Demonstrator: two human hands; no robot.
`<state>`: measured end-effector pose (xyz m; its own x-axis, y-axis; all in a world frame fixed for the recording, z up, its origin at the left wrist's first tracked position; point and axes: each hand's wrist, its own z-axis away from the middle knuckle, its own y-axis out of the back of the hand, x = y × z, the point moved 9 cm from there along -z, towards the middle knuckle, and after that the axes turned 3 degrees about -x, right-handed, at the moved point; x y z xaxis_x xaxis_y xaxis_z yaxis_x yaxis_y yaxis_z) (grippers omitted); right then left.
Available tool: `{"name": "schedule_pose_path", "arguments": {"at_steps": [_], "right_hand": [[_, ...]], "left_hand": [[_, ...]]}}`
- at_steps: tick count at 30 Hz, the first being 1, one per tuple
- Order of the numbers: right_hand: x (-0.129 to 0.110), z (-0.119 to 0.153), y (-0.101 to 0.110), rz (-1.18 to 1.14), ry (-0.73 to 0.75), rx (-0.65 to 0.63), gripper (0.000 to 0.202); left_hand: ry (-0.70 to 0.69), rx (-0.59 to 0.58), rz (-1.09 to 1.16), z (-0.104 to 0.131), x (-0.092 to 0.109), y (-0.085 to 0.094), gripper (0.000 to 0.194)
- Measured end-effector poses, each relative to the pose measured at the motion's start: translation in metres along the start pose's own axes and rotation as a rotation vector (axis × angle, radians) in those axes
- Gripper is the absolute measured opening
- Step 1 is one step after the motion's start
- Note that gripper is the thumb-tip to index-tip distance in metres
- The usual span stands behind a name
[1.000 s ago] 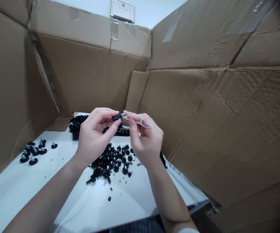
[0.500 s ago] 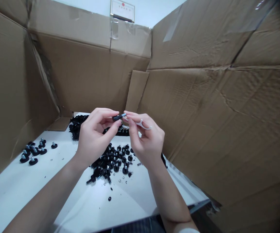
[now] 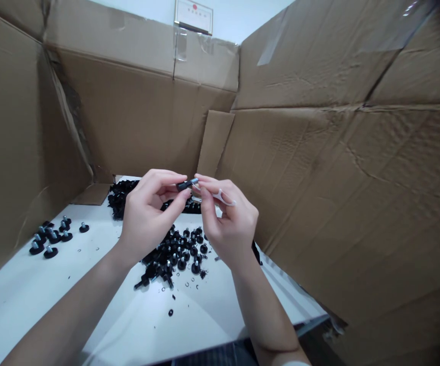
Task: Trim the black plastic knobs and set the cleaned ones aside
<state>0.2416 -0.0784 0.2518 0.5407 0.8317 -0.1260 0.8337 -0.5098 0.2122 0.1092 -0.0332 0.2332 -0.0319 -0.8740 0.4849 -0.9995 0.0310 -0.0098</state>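
In front of me, my left hand [image 3: 151,208] pinches a small black screw part [image 3: 183,185] between thumb and fingertips. Its silvery threaded end [image 3: 194,180] points right, toward my other hand. Closed around a white plastic floss pick [image 3: 224,197], my right hand [image 3: 229,216] keeps the forked end up by its palm. The thin tip of the pick lies against the screw part, partly hidden by fingers. Below the hands spreads a pile of black-headed screws [image 3: 177,251] with silvery studs.
Several larger black-based screws [image 3: 50,236] stand on the white table [image 3: 101,305] at left. Black pieces [image 3: 118,199] are heaped behind my left hand. Small rings and scraps [image 3: 171,312] litter the tabletop. Tall cardboard walls [image 3: 136,112] enclose the back and both sides.
My right hand and the floss pick have shifted very slightly left, the forked end turning a little. My left hand keeps the screw part in nearly the same spot.
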Motion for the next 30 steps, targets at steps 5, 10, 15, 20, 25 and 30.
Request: {"name": "schedule_pose_path", "arguments": {"at_steps": [5, 10, 15, 20, 25, 30], "right_hand": [[-0.009, -0.001, 0.001, 0.105, 0.059, 0.016, 0.018], [-0.006, -0.002, -0.001, 0.160, 0.028, -0.021, 0.018], [0.015, -0.002, 0.009, 0.020, -0.087, 0.013, 0.032], [0.028, -0.006, 0.004, -0.129, -0.189, -0.100, 0.018], [0.028, -0.008, 0.001, -0.102, -0.222, -0.179, 0.005], [0.029, -0.005, 0.000, -0.102, -0.281, -0.271, 0.010]], "left_hand": [[-0.038, -0.010, -0.088, 0.001, 0.003, -0.002, 0.021], [-0.111, -0.051, -0.192, 0.000, 0.007, -0.003, 0.021], [-0.065, -0.099, -0.147, -0.002, 0.003, -0.003, 0.029], [-0.022, -0.158, -0.047, -0.003, 0.002, -0.005, 0.032], [-0.073, -0.320, -0.123, -0.004, 0.006, -0.011, 0.029], [-0.100, -0.412, -0.176, -0.002, 0.004, -0.014, 0.027]]}}
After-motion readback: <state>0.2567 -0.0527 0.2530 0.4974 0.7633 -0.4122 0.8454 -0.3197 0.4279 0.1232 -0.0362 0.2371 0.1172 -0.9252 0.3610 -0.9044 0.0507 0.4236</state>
